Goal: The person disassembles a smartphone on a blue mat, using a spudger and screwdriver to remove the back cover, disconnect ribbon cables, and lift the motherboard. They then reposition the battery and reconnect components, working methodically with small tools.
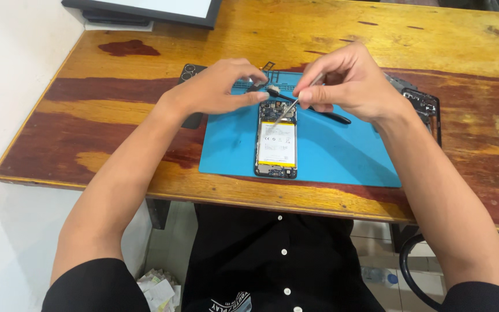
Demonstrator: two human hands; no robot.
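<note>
Opened phone (276,147), back cover off and battery exposed, lies lengthwise at the middle of a blue work mat (330,156) on a wooden table (88,115). Right hand (347,84) pinches thin metal tweezers (287,111), tips angled down onto the phone's far end. Left hand (220,86) has fingers closed on a small pale part (272,89) just above the phone. A black-handled tool (319,111) lies across the mat behind.

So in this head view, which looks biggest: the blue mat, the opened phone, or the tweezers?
1. Blue mat, by far the largest.
2. Opened phone lying on it.
3. Tweezers in the right hand, thinnest; partly hidden, so their length is unsure.
</note>
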